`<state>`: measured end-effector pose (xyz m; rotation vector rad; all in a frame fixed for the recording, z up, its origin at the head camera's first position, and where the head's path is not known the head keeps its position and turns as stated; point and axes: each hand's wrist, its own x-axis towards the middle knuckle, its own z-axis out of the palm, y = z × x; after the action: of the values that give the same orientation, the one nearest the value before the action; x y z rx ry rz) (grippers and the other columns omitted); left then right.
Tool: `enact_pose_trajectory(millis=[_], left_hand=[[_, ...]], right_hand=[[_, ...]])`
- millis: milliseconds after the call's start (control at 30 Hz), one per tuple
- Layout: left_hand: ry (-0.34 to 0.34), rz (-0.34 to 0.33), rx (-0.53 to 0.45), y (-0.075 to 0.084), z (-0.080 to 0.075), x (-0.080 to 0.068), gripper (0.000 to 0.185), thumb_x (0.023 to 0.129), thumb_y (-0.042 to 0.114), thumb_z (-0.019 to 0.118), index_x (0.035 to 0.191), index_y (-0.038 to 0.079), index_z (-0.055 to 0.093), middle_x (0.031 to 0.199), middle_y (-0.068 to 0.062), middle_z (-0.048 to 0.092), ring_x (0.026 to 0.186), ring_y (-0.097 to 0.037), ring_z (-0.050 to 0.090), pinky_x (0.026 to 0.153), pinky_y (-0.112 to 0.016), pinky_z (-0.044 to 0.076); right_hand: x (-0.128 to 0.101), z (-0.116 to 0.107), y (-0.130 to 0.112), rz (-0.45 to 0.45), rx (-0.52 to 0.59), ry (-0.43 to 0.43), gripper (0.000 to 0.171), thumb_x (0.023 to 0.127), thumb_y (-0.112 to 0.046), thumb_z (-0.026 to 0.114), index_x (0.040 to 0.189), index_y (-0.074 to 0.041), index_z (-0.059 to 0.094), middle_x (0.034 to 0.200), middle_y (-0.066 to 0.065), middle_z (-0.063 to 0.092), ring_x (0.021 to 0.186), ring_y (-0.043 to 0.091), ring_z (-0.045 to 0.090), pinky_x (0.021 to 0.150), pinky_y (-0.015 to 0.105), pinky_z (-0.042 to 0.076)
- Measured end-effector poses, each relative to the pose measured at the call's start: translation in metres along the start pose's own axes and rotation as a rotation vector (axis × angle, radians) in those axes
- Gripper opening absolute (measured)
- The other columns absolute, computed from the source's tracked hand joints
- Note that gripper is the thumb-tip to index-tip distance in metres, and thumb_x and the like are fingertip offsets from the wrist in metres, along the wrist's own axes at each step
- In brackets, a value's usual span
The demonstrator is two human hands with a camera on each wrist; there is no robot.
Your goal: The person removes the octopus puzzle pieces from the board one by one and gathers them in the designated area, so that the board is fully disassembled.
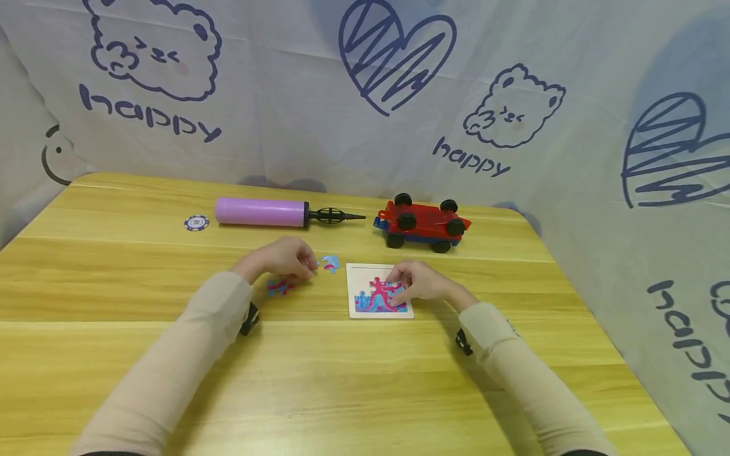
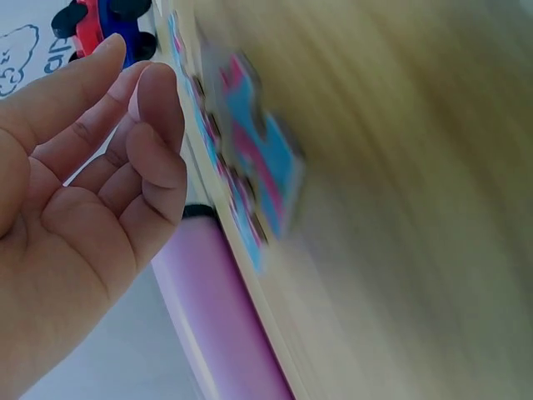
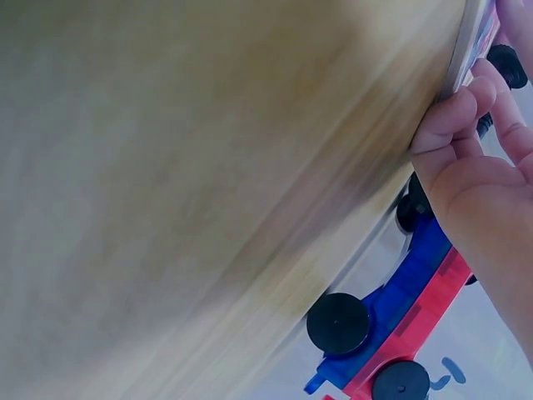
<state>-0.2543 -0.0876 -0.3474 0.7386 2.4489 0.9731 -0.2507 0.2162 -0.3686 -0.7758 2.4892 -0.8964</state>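
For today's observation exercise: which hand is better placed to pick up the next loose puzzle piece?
Probably the left hand: it hovers over the loose pink-and-blue puzzle pieces, while the right hand rests on the white square puzzle board.

On the table [image 1: 365, 380]: one puzzle board [image 1: 379, 291], two loose puzzle pieces [image 1: 331, 263], one purple air pump [image 1: 268, 212], one poker chip [image 1: 196, 223], one red-and-blue toy car [image 1: 423, 222]. Two hands [image 1: 283, 258] in view.
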Motion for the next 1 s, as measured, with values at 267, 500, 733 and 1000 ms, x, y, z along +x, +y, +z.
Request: enact_pose_trajectory(millis=[267, 500, 733, 1000], left_hand=[[-0.006, 0.036, -0.005, 0.013, 0.009, 0.011, 0.014, 0.079, 0.002, 0.063, 0.091, -0.006, 0.063, 0.068, -0.005, 0.059, 0.055, -0.012, 0.053, 0.055, -0.023, 0.045], [0.000, 0.031, -0.022, 0.023, 0.017, 0.023, 0.014, 0.077, 0.003, 0.065, 0.089, -0.004, 0.062, 0.069, -0.005, 0.060, 0.058, -0.015, 0.056, 0.056, -0.023, 0.046], [-0.006, 0.004, -0.013, 0.034, 0.024, 0.035, 0.020, 0.078, 0.004, 0.065, 0.097, -0.003, 0.062, 0.072, -0.005, 0.059, 0.060, -0.018, 0.057, 0.056, -0.022, 0.045], [-0.014, 0.016, 0.022, 0.042, 0.034, 0.047, 0.027, 0.077, 0.006, 0.068, 0.102, -0.003, 0.061, 0.073, -0.006, 0.059, 0.059, -0.014, 0.053, 0.056, -0.022, 0.044]], right_hand=[[0.000, 0.000, -0.001, 0.014, -0.003, 0.009, 0.032, 0.070, -0.010, 0.076, 0.095, 0.003, 0.061, 0.071, 0.007, 0.049, 0.060, 0.013, 0.039, 0.056, 0.022, 0.034], [0.000, 0.000, 0.000, 0.023, -0.006, 0.013, 0.033, 0.070, -0.006, 0.075, 0.097, 0.005, 0.060, 0.071, 0.013, 0.050, 0.059, 0.013, 0.038, 0.055, 0.022, 0.032], [-0.012, -0.004, -0.034, 0.020, 0.000, -0.004, 0.030, 0.072, 0.001, 0.071, 0.096, 0.012, 0.057, 0.076, 0.023, 0.049, 0.061, 0.016, 0.038, 0.057, 0.022, 0.033], [-0.007, -0.003, -0.022, 0.029, 0.010, -0.006, 0.030, 0.072, 0.000, 0.072, 0.096, 0.011, 0.057, 0.075, 0.020, 0.050, 0.061, 0.017, 0.039, 0.056, 0.023, 0.033]])
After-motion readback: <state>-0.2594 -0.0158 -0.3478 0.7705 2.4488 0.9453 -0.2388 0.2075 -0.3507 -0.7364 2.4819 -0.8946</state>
